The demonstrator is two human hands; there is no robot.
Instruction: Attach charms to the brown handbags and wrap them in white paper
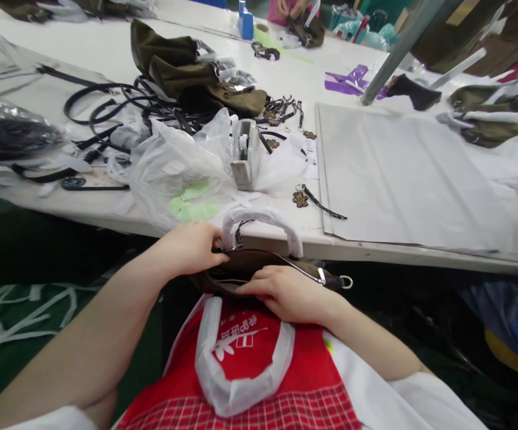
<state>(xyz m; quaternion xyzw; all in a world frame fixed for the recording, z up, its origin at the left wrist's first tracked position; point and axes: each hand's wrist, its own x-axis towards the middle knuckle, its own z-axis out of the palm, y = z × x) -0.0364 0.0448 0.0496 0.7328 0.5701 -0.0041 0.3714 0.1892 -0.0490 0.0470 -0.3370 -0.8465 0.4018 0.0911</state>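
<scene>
An olive handbag (306, 267) with an open zipper rests between my body and the table edge. Its two handles are wrapped in white; one handle (263, 216) stands up by the table, the other (245, 397) hangs over my red apron. My left hand (191, 248) pinches the bag's rim near the base of the upper handle, beside a braided cord. My right hand (285, 292) lies over the near rim with its fingers reaching into the opening; their tips are partly hidden. A metal ring (346, 282) sticks out at the bag's right end.
On the table (281, 236) are a tape dispenser (246, 155), crumpled plastic (178, 161), black straps (101, 113), olive bags (187, 71) and a flower charm with cord (300, 199). Grey sheets (397, 173) lie right, near a metal pole (402, 54). Another person's hands (291, 8) work across the table.
</scene>
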